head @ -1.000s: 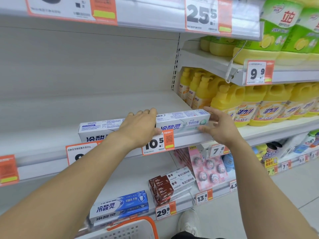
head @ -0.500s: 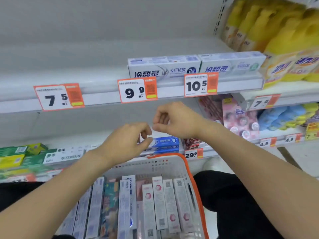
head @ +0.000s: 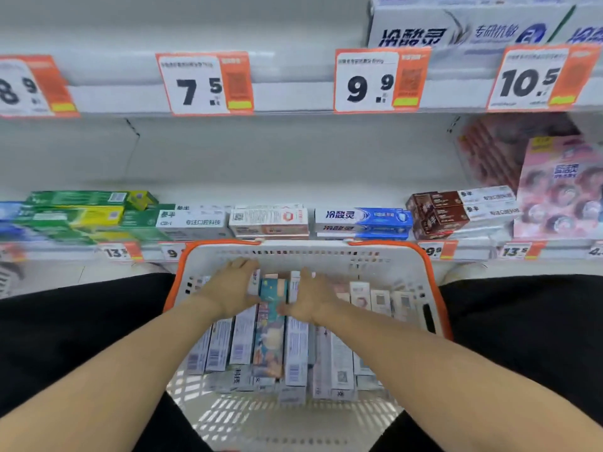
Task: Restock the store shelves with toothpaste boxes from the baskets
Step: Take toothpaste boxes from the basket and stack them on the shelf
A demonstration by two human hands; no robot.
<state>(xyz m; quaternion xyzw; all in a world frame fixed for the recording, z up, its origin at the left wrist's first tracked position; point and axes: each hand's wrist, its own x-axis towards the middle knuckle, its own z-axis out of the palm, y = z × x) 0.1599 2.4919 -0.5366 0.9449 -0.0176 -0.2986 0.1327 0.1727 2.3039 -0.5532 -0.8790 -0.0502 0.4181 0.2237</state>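
Toothpaste boxes [head: 270, 324], long cardboard cartons, stand packed upright in the white plastic basket with orange rim [head: 434, 288]. My left hand [head: 228, 288] and right hand [head: 310, 298] rest spread-fingered on them, probably sorting out which to lift toward the white shelf [head: 293, 96].

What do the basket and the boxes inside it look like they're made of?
Basket: looks like moulded plastic, matt white with slotted walls and an orange rim. Toothpaste boxes: likely printed cardboard, given the flat folded faces with barcodes; the blur hides whether they are glossy.
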